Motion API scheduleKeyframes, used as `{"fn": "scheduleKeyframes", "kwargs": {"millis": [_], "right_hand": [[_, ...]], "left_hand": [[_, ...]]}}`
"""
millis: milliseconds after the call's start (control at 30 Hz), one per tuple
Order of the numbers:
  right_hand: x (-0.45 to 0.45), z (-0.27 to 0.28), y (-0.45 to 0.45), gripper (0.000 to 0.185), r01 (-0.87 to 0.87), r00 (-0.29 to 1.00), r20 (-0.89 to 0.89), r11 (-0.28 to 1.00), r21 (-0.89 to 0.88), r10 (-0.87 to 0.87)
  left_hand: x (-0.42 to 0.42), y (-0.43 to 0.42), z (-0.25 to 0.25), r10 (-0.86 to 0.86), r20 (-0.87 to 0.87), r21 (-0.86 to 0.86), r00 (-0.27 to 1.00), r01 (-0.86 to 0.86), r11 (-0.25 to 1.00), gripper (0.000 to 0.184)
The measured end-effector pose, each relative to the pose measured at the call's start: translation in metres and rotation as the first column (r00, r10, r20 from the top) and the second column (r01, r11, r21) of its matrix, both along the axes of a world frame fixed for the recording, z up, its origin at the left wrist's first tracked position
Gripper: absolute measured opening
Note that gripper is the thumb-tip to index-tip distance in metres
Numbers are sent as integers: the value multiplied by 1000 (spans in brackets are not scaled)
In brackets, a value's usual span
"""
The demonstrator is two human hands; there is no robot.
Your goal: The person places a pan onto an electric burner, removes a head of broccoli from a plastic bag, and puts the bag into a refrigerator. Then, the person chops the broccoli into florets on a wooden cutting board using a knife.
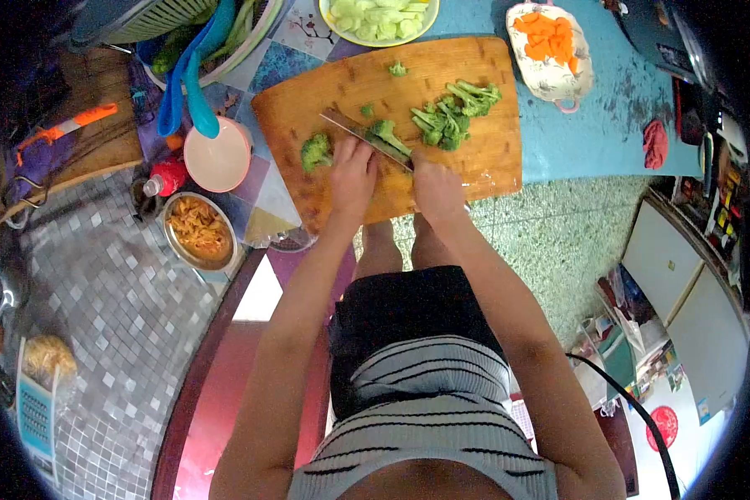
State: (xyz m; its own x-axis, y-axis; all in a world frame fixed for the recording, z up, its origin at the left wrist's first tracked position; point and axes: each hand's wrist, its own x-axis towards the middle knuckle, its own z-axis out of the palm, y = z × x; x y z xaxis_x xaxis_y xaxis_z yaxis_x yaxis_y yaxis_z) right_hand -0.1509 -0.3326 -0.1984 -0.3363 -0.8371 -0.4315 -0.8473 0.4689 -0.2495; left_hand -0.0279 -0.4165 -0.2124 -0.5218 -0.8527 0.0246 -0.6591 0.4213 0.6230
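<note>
My right hand (437, 187) is closed round the handle of a kitchen knife (354, 131), whose blade slants away to the upper left over the wooden cutting board (292, 96). Beside the blade, my left hand (353, 177) is closed on a broccoli head (315, 152); its crown sticks out on the left and the rest is hidden under the fingers. Just past the blade lies a cut broccoli floret (386, 133). A pile of broccoli pieces (446, 123) sits further right on the board. Two small bits of broccoli (398, 68) lie near the far side.
Beyond the board stand a plate of pale green slices (379, 21) and a dish of orange pieces (548, 42). To the left are a white bowl (217, 158), a metal bowl of brownish food (200, 233), a red-capped bottle (165, 177) and an orange-handled tool (75, 125).
</note>
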Motion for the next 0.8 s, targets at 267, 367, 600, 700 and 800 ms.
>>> {"fn": "scheduleKeyframes", "kwargs": {"millis": [267, 367, 600, 700, 800], "right_hand": [[-26, 4, 4, 20, 215, 946, 274, 969, -121, -175], [-30, 10, 13, 19, 164, 968, 208, 982, -89, -143], [-19, 33, 19, 12, 14, 993, 118, 999, -39, -9], [-12, 26, 20, 12, 48, 990, 137, 999, -26, -44], [-9, 23, 19, 11, 65, 984, 166, 997, -42, -57]], "left_hand": [[3, 3, 13, 22, -30, 65, 999, -20, 998, 19], [1, 0, 7, -11, -130, 33, 991, 16, 999, 16], [3, -4, 2, -68, -67, -117, 995, 60, 991, 15], [5, -3, 0, -47, -83, -105, 995, 38, 994, 14], [5, -3, -4, -24, -93, -112, 995, 13, 994, 14]]}}
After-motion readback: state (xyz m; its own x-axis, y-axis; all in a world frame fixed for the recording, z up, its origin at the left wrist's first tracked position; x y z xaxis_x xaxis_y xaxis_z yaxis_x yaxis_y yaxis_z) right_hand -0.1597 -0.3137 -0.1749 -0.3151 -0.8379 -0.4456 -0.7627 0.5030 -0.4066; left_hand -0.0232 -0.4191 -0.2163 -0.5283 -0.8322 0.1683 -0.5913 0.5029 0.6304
